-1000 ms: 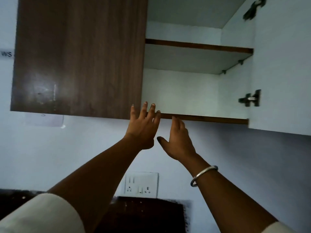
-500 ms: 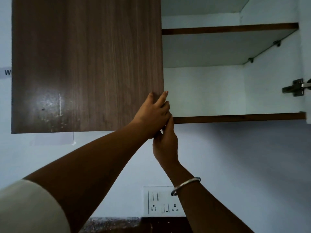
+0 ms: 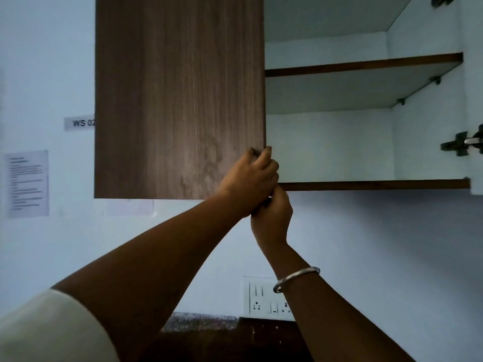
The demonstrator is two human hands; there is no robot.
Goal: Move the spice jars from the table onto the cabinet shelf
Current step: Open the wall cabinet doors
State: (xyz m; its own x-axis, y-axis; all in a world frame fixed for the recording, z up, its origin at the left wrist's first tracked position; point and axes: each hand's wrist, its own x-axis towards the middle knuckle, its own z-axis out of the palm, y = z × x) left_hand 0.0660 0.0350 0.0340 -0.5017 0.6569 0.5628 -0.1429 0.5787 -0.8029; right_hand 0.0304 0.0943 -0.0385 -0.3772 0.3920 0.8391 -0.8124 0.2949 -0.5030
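cabinet shelf (image 3: 366, 184) just right of fingers (image 3: 264, 160) gripping door (image 3: 177, 100)

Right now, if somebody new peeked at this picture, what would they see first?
Two bare hands meet in the middle: the left hand grips the free edge of the big brown door near its bottom corner, and the right hand is tucked just under it. To the right, the cupboard's white inside shows, with two brown-edged shelves. A silver bangle shines on the right wrist, lower down.
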